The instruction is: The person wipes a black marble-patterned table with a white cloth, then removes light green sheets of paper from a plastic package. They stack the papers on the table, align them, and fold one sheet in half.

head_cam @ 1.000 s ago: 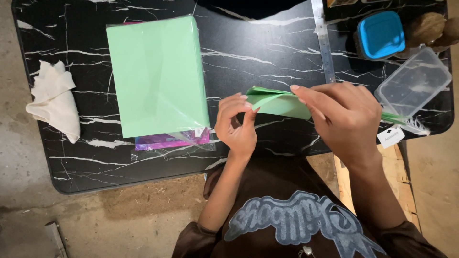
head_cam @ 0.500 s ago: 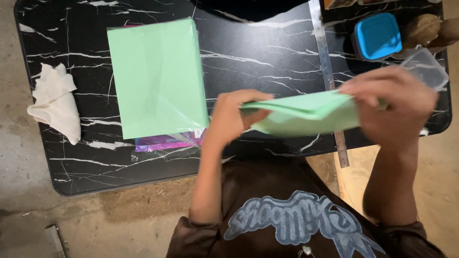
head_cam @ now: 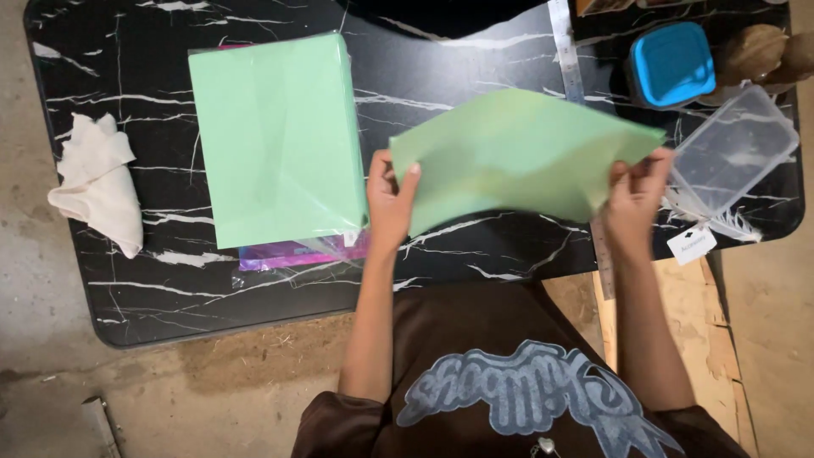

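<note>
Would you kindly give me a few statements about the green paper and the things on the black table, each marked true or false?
1. Both hands hold one green sheet above the table. True: the left hand pinches its left edge, the right hand its right edge.
2. The stack of green paper lies to the right of the held sheet. False: it lies to its left, on the black marble-patterned table.
3. A crumpled white cloth rests near the table's left edge. True.
4. The blue-lidded container is being held by the right hand. False: it stands on the table at the far right, untouched.
5. A clear plastic container lies next to the right hand. True.
</note>
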